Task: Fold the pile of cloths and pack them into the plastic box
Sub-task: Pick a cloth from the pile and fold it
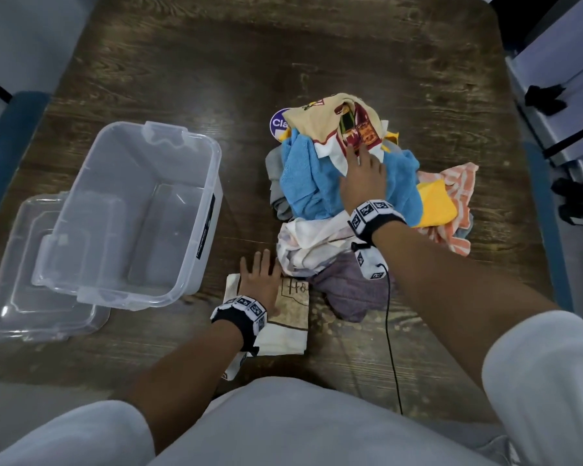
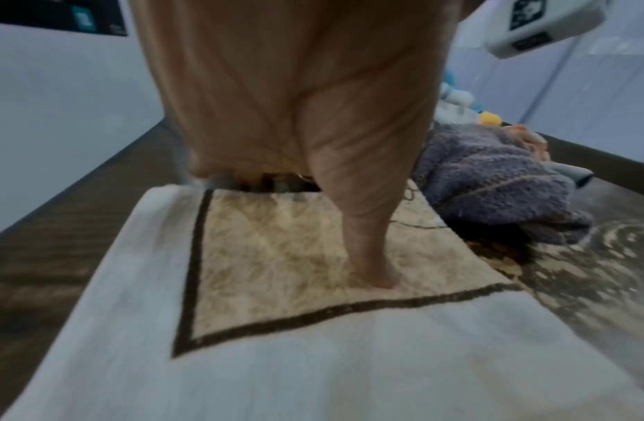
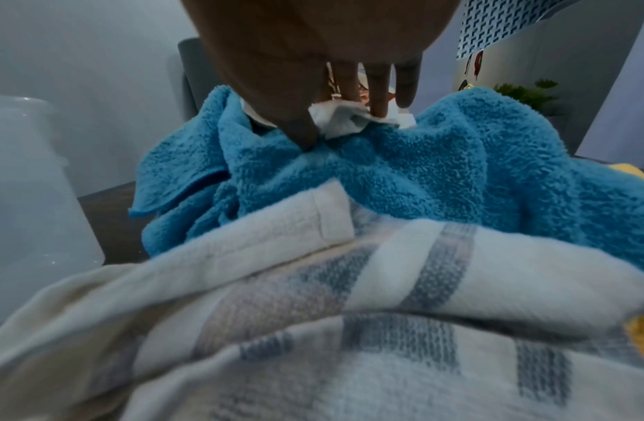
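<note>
Head view: we press our left hand (image 1: 261, 280) flat on the folded cloth (image 1: 292, 331), lower centre; our right hand (image 1: 364, 176) lies straight-fingered on the pile (image 1: 303, 186).

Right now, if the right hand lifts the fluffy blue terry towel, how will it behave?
Likely floppy: the fluffy blue terry towel lies crumpled in soft folds. Its looped surface should resist slipping. Lifting it may drag the patterned beige cloth resting on top.

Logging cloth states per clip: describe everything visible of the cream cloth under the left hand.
The cream cloth is towel-like fabric with a tan panel framed by a dark brown line. It lies flat, apparently folded, on the wooden table between the plastic box and the pile. The left hand presses it with straight fingers.
</note>
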`<state>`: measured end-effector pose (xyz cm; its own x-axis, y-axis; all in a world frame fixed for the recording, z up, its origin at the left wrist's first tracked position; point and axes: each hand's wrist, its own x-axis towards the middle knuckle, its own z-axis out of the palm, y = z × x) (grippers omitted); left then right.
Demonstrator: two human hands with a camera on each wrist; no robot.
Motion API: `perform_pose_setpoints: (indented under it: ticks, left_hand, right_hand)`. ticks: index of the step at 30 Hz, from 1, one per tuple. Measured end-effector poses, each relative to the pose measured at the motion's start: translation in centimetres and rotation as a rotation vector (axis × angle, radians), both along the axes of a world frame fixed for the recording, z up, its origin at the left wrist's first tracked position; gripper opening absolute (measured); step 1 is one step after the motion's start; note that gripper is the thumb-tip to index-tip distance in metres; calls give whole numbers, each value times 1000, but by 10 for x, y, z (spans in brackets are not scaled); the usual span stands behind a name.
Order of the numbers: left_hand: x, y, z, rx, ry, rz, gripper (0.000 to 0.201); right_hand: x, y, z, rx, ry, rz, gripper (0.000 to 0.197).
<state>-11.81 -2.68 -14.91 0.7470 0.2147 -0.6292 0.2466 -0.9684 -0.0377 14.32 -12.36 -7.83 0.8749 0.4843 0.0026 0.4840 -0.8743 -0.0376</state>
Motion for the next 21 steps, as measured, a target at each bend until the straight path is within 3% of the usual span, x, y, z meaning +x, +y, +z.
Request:
perform_pose_setpoints:
  ticks: [4, 13, 18, 21]
  left_hand:
    - [-12, 10, -6, -76, 69, 40, 127]
    - [-5, 4, -6, -80, 158, 75, 127]
    - [-2, 4, 0, -89, 156, 77, 128]
    - [3, 7, 9, -100, 144, 103, 123]
  right_hand:
    - [3, -2, -1, 58, 1, 20, 50]
    - [0, 3, 22, 237, -32, -44, 28]
    - [1, 9, 64, 362, 15, -109, 30]
    - [-4, 11, 109, 573, 1, -199, 31]
